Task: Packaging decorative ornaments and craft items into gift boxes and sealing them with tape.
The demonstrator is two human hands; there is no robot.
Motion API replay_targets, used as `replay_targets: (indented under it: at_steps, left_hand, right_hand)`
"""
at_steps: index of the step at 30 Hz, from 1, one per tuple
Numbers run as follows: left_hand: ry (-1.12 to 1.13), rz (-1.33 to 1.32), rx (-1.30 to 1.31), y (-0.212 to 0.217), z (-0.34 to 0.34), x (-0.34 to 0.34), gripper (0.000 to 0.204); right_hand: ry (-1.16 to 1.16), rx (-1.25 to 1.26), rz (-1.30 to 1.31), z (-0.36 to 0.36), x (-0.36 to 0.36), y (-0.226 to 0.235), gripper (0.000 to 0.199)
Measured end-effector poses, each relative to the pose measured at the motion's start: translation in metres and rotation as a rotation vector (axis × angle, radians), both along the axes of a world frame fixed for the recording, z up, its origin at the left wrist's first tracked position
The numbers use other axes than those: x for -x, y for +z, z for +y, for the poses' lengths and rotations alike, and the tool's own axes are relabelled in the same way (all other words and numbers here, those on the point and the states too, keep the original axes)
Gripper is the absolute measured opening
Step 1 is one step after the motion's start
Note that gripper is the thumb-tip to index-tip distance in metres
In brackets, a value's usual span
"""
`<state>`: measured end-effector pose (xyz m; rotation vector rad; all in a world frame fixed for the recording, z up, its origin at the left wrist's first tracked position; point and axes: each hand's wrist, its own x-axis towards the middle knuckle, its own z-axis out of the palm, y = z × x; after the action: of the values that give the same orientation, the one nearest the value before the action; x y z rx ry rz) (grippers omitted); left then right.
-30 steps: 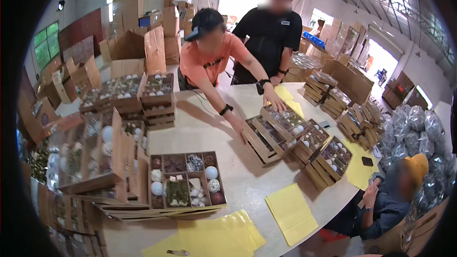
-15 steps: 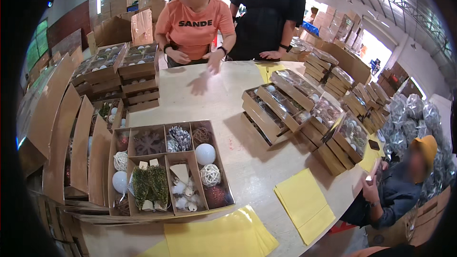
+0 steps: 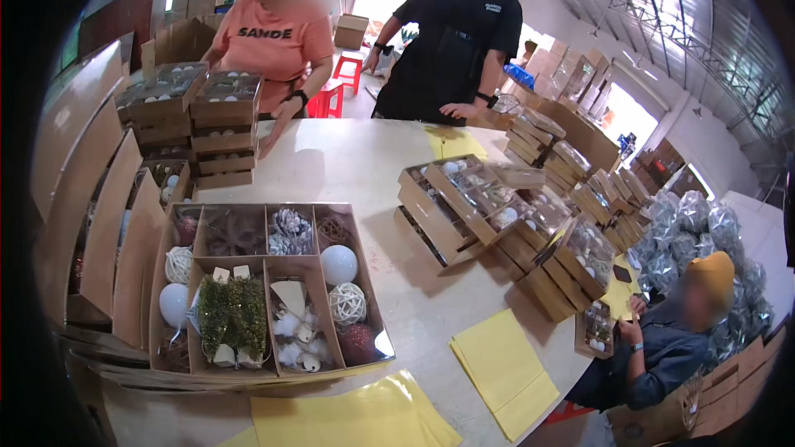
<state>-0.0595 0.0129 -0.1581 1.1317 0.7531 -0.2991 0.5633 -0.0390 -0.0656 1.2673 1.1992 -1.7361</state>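
Neither of my 2 hands shows in the head view, so I cannot tell whether they are released or grasping anything; the thing nearest to where they would come in is the open cardboard box [image 3: 265, 290] of ornaments on the counter [image 3: 356, 165], just ahead of me at the lower left. It looks light but fragile, with loose white balls [image 3: 339, 264], a wicker ball [image 3: 347, 304] and pine cones [image 3: 289, 230] in thin compartments, so I judge it best taken level by its 2 outer walls. Yellow paper sheets [image 3: 505, 368] lie to its right, stacked boxes [image 3: 195, 120] stand beyond it, and a co-worker's hand [image 3: 276, 132] rests by that stack.
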Motion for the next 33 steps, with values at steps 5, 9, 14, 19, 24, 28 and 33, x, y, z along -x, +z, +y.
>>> replay_targets:
  at_steps: [5, 9, 14, 19, 24, 28, 33]
  left_hand:
    - [0.026, -0.005, -0.051, 0.025, -0.002, -0.002, 0.050]
    - [0.045, 0.007, -0.118, 0.050, 0.000, 0.014, 0.050]
    - [0.118, 0.028, -0.178, 0.091, -0.018, 0.033, 0.049]
    - [0.193, 0.097, -0.218, 0.148, -0.036, 0.068, 0.049]
    - [0.215, 0.185, -0.216, 0.204, -0.046, 0.093, 0.049]
    - [0.199, 0.244, -0.200, 0.235, -0.050, 0.100, 0.049]
    - [0.187, 0.285, -0.228, 0.250, -0.047, 0.086, 0.048]
  right_hand:
    - [0.042, -0.061, -0.023, 0.002, -0.005, 0.014, 0.040]
    - [0.073, -0.138, -0.026, 0.005, 0.008, 0.019, 0.040]
    - [0.158, -0.210, -0.025, 0.023, 0.024, 0.038, 0.040]
    - [0.244, -0.265, 0.025, 0.049, 0.059, 0.046, 0.040]
    - [0.276, -0.278, 0.093, 0.050, 0.090, 0.041, 0.041]
    - [0.269, -0.273, 0.137, 0.032, 0.103, 0.029, 0.041]
    - [0.265, -0.314, 0.155, 0.022, 0.096, 0.013, 0.041]
